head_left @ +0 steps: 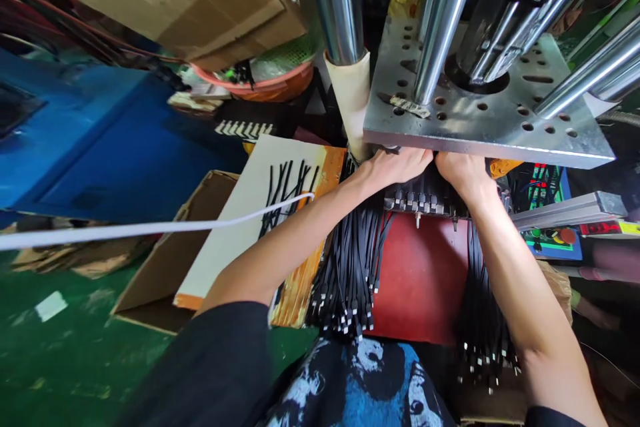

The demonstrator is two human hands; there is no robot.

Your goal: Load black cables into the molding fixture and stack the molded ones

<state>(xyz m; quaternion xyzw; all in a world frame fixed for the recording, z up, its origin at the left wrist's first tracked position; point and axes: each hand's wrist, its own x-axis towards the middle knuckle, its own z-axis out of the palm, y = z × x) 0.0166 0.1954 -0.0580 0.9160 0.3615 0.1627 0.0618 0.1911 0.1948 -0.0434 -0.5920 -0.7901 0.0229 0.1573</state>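
My left hand (403,165) and my right hand (464,171) are close together under the front edge of a thick metal press plate (493,143). Both look closed, with fingers curled and fingertips partly hidden by the plate; whatever they hold cannot be made out. Just below them lies a dark mould block (445,200) with a row of metal cable plugs (413,200) along its front. A thick bunch of black cables (350,267) hangs left of the red surface (420,280), and another bunch of black cables (483,307) hangs on the right, beneath my right forearm.
Polished steel columns (340,7) rise around the plate. On the left, a white board (235,213) carries short black strips (287,187), beside an open cardboard box (165,267). A white cord (150,232) crosses there. At right stands a control panel (550,240) with buttons.
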